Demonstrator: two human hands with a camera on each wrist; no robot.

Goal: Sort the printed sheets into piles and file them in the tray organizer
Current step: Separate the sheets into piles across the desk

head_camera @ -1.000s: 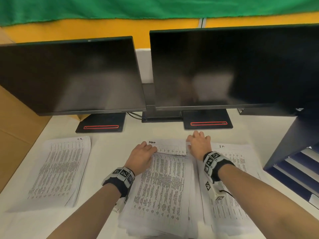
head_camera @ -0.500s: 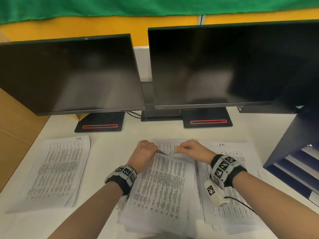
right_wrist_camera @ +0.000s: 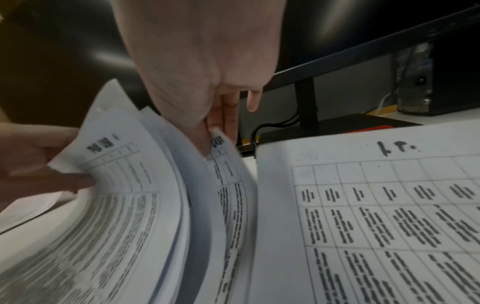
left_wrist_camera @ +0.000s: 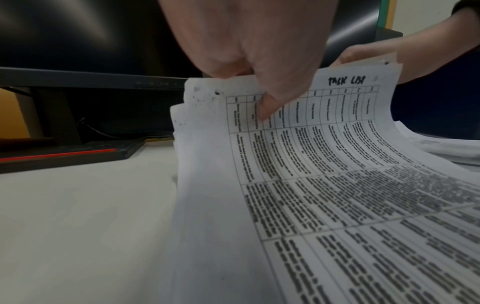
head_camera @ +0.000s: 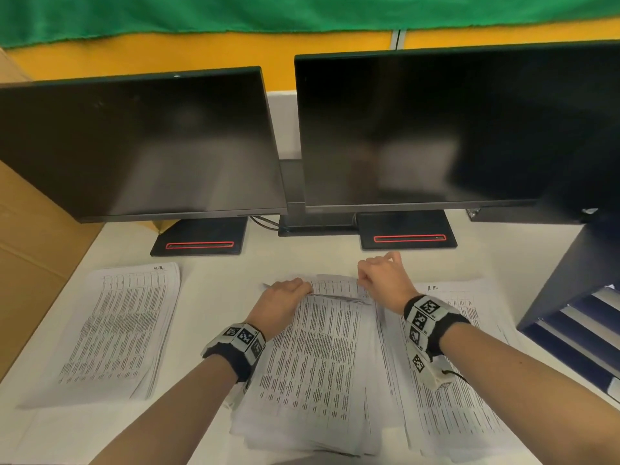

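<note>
A thick middle stack of printed sheets lies on the white desk in front of me. My left hand pinches the far left corner of its top sheets, headed "TASK LIST", and bends them up off the stack. My right hand is at the far right corner, where thumb and fingers pinch the top edge of a sheet further down. A sorted pile lies at the left, and another pile at the right. The dark blue tray organizer stands at the right edge.
Two dark monitors on black bases stand close behind the papers. A cardboard panel lines the left side of the desk. Bare desk shows between the left pile and the middle stack.
My right hand went from lying flat on the stack's far edge to pinching it with curled fingers. The far edge of the top sheets has lifted. My left hand has stayed at its corner.
</note>
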